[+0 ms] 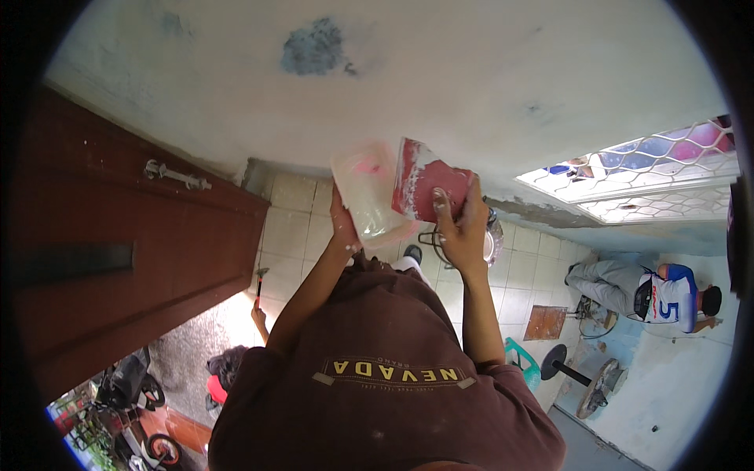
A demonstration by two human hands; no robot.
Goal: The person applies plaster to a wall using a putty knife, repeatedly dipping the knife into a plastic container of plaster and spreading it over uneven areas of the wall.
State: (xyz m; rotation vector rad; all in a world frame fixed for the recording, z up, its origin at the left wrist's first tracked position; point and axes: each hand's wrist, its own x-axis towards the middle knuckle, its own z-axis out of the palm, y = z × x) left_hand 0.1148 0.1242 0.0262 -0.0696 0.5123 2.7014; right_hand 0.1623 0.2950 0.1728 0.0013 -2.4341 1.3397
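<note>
My left hand [342, 222] grips a shallow, translucent whitish plastic container [366, 192] by its side and underside. Pinkish smears show inside it. In my right hand [465, 231] is a flat, reddish putty spreader [436, 187], with the thumb pressed on its face. White paste coats the spreader's left edge and part of its top. The spreader is close beside the container's right side; I cannot tell whether they touch. Both hands are in front of my chest, facing a pale wall [440, 86] that has a rough dark grey patch [314, 47].
A brown door [118, 228] with a bolt stands at left. Below it, one person's hand holds a hammer [260, 284]. At right are a grilled window [636, 169] and a co-worker [667, 297] by the wall. A round pail [492, 242] and green stool [522, 363] are on the tiled floor [287, 229].
</note>
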